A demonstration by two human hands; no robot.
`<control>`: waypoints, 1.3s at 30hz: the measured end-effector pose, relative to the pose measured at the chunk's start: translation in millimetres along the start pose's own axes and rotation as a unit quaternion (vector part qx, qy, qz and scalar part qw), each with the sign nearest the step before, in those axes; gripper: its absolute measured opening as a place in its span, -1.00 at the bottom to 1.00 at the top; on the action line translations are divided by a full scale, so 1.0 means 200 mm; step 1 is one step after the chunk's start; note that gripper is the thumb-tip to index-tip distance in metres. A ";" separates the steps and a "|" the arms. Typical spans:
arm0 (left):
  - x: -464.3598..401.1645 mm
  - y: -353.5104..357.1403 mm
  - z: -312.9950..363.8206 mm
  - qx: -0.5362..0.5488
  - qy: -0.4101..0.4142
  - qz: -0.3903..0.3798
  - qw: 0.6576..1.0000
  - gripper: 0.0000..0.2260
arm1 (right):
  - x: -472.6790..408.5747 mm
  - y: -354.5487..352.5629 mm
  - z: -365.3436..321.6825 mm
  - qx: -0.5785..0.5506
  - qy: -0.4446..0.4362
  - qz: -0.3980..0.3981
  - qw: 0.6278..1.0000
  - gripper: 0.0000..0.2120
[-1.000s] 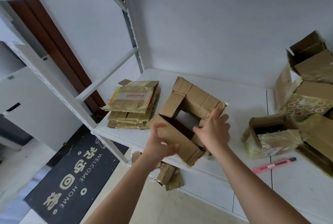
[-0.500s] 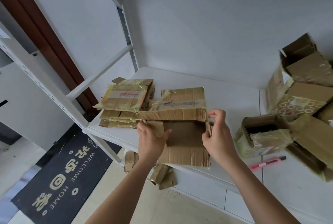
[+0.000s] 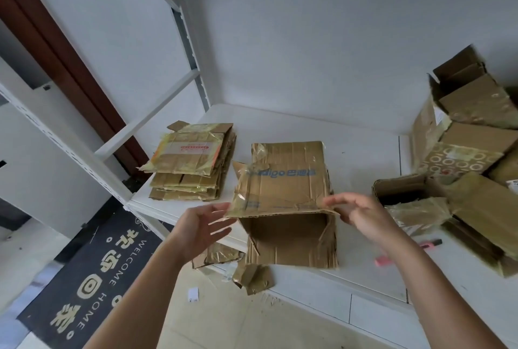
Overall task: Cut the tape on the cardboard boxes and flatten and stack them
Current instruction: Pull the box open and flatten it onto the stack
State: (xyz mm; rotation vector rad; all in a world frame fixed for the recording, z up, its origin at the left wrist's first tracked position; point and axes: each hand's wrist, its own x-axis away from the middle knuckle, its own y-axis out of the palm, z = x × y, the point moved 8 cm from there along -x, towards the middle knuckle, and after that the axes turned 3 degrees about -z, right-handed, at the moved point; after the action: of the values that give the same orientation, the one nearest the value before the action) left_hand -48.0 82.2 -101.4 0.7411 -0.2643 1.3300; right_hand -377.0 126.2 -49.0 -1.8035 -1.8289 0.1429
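Observation:
A brown cardboard box (image 3: 286, 188) with blue print and yellowish tape lies nearly flat on the white shelf (image 3: 364, 152), its near end still gaping a little. My left hand (image 3: 201, 225) hovers by the box's left near corner, fingers spread and straight. My right hand (image 3: 361, 214) is at the right near corner, fingers loose, fingertips at the upper panel's edge. To the left sits a stack of flattened boxes (image 3: 193, 163). Several unflattened boxes (image 3: 471, 152) are piled at the right. A pink cutter (image 3: 406, 253) lies on the shelf behind my right forearm.
An open small box (image 3: 403, 194) with crumpled tape stands right of my right hand. Cardboard scraps (image 3: 252, 275) hang below the shelf's front edge. A dark welcome mat (image 3: 84, 278) lies on the floor at left. White shelf uprights (image 3: 185, 34) rise at the left.
The box went from an open tube to nearly flat on the shelf. Both hands let go of its flaps and now hover open at its near corners.

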 end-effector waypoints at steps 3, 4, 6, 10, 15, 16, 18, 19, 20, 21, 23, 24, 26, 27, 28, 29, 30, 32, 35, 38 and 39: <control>-0.04 0.05 0.08 -0.160 0.003 0.039 0.986 -0.68 | -0.05 -0.03 -0.03 0.000 0.027 0.053 0.998 -0.71; -0.05 0.10 0.08 -0.231 -0.005 0.026 0.973 -0.58 | -0.07 -0.02 -0.03 0.026 0.039 0.049 0.998 -0.62; -0.06 0.18 0.09 -0.333 -0.017 -0.001 0.943 -0.49 | -0.09 0.02 -0.02 0.030 0.069 0.031 0.997 -0.41; -0.06 0.21 0.16 -0.309 0.032 0.028 0.950 -0.58 | -0.11 0.01 -0.04 -0.031 0.062 0.034 0.997 -0.38; 0.00 0.28 0.37 -0.172 0.152 -0.039 0.973 -0.68 | -0.08 -0.12 -0.18 -0.265 0.019 0.056 0.962 -0.51; 0.01 0.28 0.40 -0.146 0.157 -0.051 0.975 -0.68 | -0.07 -0.15 -0.21 -0.290 0.003 0.058 0.955 -0.48; 0.00 0.24 0.42 -0.061 0.128 -0.043 0.989 -0.56 | -0.05 -0.19 -0.23 -0.299 -0.017 0.059 0.952 -0.41; 0.00 0.23 0.41 -0.036 0.110 -0.045 0.992 -0.46 | -0.04 -0.19 -0.23 -0.283 -0.016 0.054 0.957 -0.39; 0.01 0.23 0.40 -0.036 0.098 -0.058 0.993 -0.38 | -0.04 -0.18 -0.22 -0.257 -0.008 0.046 0.965 -0.39; 0.01 0.25 0.38 -0.078 0.094 -0.066 0.990 -0.35 | -0.04 -0.15 -0.20 -0.228 0.004 0.034 0.973 -0.38; 0.04 0.28 0.33 -0.169 0.083 -0.074 0.979 -0.46 | -0.04 -0.12 -0.15 -0.167 0.028 0.015 0.985 -0.29; 0.04 0.30 0.31 -0.190 0.076 -0.070 0.976 -0.54 | -0.03 -0.12 -0.12 -0.135 0.032 0.015 0.990 -0.25; 0.02 0.33 0.28 -0.221 0.071 -0.060 0.971 -0.63 | -0.02 -0.15 -0.08 -0.106 0.037 0.021 0.993 -0.26; 0.02 0.35 0.28 -0.238 0.074 -0.060 0.967 -0.65 | -0.02 -0.16 -0.07 -0.098 0.040 0.021 0.994 -0.27; 0.03 0.38 0.28 -0.254 0.078 -0.065 0.962 -0.64 | -0.01 -0.17 -0.06 -0.084 0.045 0.019 0.995 -0.27; 0.03 0.41 0.28 -0.266 0.087 -0.074 0.957 -0.60 | -0.01 -0.18 -0.06 -0.063 0.052 0.018 0.997 -0.27; 0.03 0.45 0.28 -0.277 0.095 -0.084 0.953 -0.55 | -0.01 -0.18 -0.06 -0.040 0.061 0.019 0.997 -0.29; 0.05 0.52 0.29 -0.299 0.104 -0.101 0.943 -0.48 | -0.02 -0.18 -0.07 0.025 0.074 0.053 0.996 -0.30; 0.05 0.55 0.28 -0.305 0.109 -0.109 0.940 -0.48 | -0.02 -0.18 -0.11 0.144 0.047 0.158 0.976 -0.33; 0.05 0.53 0.29 -0.271 0.102 -0.101 0.952 -0.50 | -0.01 -0.15 -0.14 0.153 0.018 0.185 0.970 -0.49; 0.05 0.51 0.29 -0.249 0.096 -0.098 0.959 -0.51 | -0.01 -0.15 -0.15 0.144 0.006 0.181 0.973 -0.51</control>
State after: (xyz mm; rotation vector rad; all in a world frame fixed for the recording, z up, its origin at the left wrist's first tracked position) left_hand -127.8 58.5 -18.0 0.2047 -0.3431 1.0752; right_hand -389.7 112.4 -11.2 -1.8988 -1.3710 0.5052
